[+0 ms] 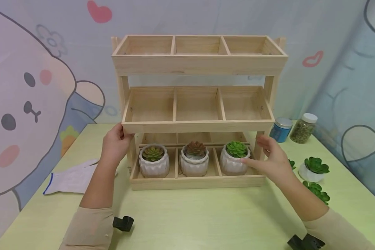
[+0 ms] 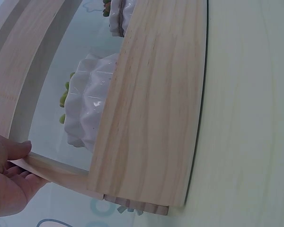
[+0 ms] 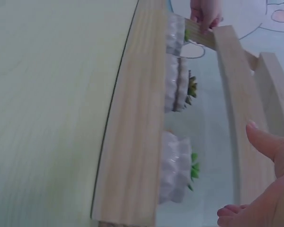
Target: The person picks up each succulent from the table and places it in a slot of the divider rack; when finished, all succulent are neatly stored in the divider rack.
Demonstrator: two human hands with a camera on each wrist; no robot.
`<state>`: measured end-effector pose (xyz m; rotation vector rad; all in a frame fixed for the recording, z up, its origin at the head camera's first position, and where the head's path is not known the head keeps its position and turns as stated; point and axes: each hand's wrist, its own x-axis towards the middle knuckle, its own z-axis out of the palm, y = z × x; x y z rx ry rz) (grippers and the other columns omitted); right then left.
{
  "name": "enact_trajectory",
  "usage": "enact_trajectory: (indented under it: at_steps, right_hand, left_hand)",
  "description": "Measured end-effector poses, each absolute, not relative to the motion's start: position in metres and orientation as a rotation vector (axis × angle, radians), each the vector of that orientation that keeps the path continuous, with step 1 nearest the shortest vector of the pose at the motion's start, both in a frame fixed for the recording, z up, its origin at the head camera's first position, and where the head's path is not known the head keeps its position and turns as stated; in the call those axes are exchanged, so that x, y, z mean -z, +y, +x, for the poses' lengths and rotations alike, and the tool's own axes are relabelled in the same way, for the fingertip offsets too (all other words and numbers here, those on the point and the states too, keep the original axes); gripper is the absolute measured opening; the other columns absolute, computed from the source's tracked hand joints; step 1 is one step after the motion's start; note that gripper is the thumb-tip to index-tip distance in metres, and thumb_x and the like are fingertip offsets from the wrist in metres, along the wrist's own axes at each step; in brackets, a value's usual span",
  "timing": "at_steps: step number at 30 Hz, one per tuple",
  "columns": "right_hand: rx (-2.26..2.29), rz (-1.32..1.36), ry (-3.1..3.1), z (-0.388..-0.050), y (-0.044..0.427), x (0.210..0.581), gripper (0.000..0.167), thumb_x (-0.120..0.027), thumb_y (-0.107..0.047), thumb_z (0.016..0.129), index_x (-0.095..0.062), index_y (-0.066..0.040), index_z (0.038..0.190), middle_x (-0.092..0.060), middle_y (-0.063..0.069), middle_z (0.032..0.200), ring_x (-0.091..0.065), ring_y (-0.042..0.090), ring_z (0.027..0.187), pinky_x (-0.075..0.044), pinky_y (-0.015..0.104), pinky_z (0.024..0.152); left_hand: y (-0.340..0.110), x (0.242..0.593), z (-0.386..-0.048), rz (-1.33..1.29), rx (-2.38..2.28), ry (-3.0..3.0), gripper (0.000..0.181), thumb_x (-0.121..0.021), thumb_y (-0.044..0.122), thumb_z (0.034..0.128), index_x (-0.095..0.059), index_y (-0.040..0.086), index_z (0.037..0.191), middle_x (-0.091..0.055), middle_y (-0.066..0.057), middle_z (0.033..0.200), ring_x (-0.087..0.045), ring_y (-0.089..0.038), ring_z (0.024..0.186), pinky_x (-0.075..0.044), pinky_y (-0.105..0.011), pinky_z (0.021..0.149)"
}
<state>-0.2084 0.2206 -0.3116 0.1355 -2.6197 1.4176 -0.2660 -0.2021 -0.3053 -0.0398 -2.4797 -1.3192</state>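
A three-tier wooden plant stand (image 1: 200,65) stands upright on the table, each tier split into three compartments. In its bottom tier sit three white ribbed pots with succulents: a yellow-green one (image 1: 154,166), a brownish one (image 1: 194,164) and a bright green one (image 1: 234,163). My left hand (image 1: 115,145) grips the stand's left post just under the middle tier; the left wrist view shows thumb and fingers round the post (image 2: 61,174). Beside the right post, my right hand (image 1: 273,161) is spread, thumb extended in front of the bright green plant's pot. Whether its fingertips touch the post I cannot tell.
On the right of the table are a blue tin (image 1: 280,131), a jar of dried green bits (image 1: 303,129), a small potted succulent (image 1: 312,171) and more green succulents (image 1: 318,191). White gloves (image 1: 72,178) lie at the left. A printed curtain (image 1: 187,17) hangs behind the stand.
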Motion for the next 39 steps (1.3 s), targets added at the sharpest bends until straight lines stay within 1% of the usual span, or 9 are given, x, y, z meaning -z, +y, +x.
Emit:
enact_trajectory:
  at_steps: [3, 6, 10, 14, 21, 24, 31, 36, 39]
  right_hand:
    - [-1.424, 0.185, -2.544, -0.194, 0.231, 0.305, 0.096, -0.081, -0.031, 0.073, -0.025, 0.001, 0.144, -0.034, 0.019, 0.144, -0.031, 0.035, 0.132, -0.025, 0.047, 0.108]
    - [-1.403, 0.228, -2.463, -0.182, 0.244, 0.299, 0.088, -0.080, -0.020, 0.076, -0.028, -0.002, 0.145, -0.037, 0.013, 0.144, -0.034, 0.027, 0.132, -0.028, 0.029, 0.108]
    - [-1.379, 0.215, -2.358, -0.169, 0.264, 0.294, 0.078, -0.078, -0.009, 0.077, -0.036, -0.009, 0.142, -0.046, -0.001, 0.137, -0.041, 0.010, 0.126, -0.032, 0.009, 0.097]
    - [-1.376, 0.180, -2.334, -0.159, 0.285, 0.296, 0.071, -0.076, -0.004, 0.077, -0.042, -0.013, 0.139, -0.049, -0.006, 0.131, -0.044, 0.002, 0.119, -0.035, 0.008, 0.094]
    - [-1.283, 0.065, -2.452, -0.145, 0.324, 0.322, 0.068, -0.073, -0.016, 0.083, -0.039, -0.016, 0.142, -0.046, -0.010, 0.132, -0.040, -0.002, 0.120, -0.037, 0.002, 0.082]
    - [-1.243, 0.036, -2.488, -0.142, 0.343, 0.336, 0.070, -0.073, -0.018, 0.083, -0.037, -0.014, 0.143, -0.045, -0.009, 0.132, -0.038, -0.005, 0.119, -0.033, 0.000, 0.083]
    - [-1.184, 0.069, -2.616, -0.138, 0.376, 0.366, 0.076, -0.072, -0.020, 0.084, -0.029, 0.000, 0.143, -0.039, 0.006, 0.137, -0.033, -0.011, 0.115, -0.026, -0.003, 0.084]
    - [-1.214, 0.158, -2.695, -0.140, 0.390, 0.379, 0.076, -0.072, -0.014, 0.084, -0.026, 0.008, 0.141, -0.041, -0.003, 0.130, -0.032, -0.019, 0.105, -0.028, -0.001, 0.082]
    - [-1.228, 0.175, -2.764, -0.141, 0.394, 0.385, 0.076, -0.073, -0.012, 0.082, -0.027, 0.008, 0.140, -0.042, 0.000, 0.129, -0.033, -0.019, 0.103, -0.031, 0.001, 0.080]
  left_hand:
    - [-0.203, 0.305, -0.266, -0.042, 1.316, -2.480, 0.042, -0.053, 0.014, 0.0960, -0.047, 0.002, 0.135, -0.057, -0.021, 0.124, -0.054, -0.035, 0.113, -0.047, -0.049, 0.091]
    - [-0.205, 0.304, -0.265, -0.043, 1.309, -2.482, 0.042, -0.053, 0.016, 0.0961, -0.047, 0.002, 0.135, -0.057, -0.020, 0.124, -0.054, -0.035, 0.113, -0.047, -0.049, 0.090]
    - [-0.209, 0.302, -0.264, -0.041, 1.313, -2.477, 0.042, -0.054, 0.016, 0.0961, -0.047, 0.003, 0.136, -0.057, -0.020, 0.125, -0.054, -0.035, 0.114, -0.046, -0.049, 0.091]
    - [-0.210, 0.301, -0.264, -0.046, 1.339, -2.460, 0.044, -0.053, 0.016, 0.0961, -0.045, 0.003, 0.137, -0.055, -0.021, 0.127, -0.053, -0.035, 0.115, -0.045, -0.049, 0.092]
    - [-0.207, 0.303, -0.264, -0.048, 1.369, -2.456, 0.044, -0.053, 0.012, 0.0959, -0.044, 0.002, 0.138, -0.054, -0.021, 0.128, -0.052, -0.035, 0.116, -0.045, -0.049, 0.093]
    - [-0.205, 0.304, -0.265, -0.057, 1.387, -2.454, 0.045, -0.053, 0.011, 0.0955, -0.044, 0.001, 0.138, -0.054, -0.022, 0.127, -0.052, -0.035, 0.116, -0.045, -0.048, 0.093]
    - [-0.203, 0.305, -0.267, -0.067, 1.380, -2.454, 0.045, -0.053, 0.012, 0.0958, -0.043, 0.001, 0.138, -0.054, -0.022, 0.128, -0.052, -0.035, 0.117, -0.045, -0.048, 0.093]
    - [-0.203, 0.304, -0.268, -0.052, 1.366, -2.467, 0.044, -0.053, 0.012, 0.0958, -0.044, 0.000, 0.137, -0.054, -0.022, 0.127, -0.052, -0.036, 0.116, -0.045, -0.048, 0.093]
    - [-0.203, 0.304, -0.268, -0.047, 1.364, -2.472, 0.044, -0.053, 0.011, 0.0956, -0.044, 0.000, 0.137, -0.055, -0.022, 0.126, -0.052, -0.036, 0.116, -0.045, -0.048, 0.093]
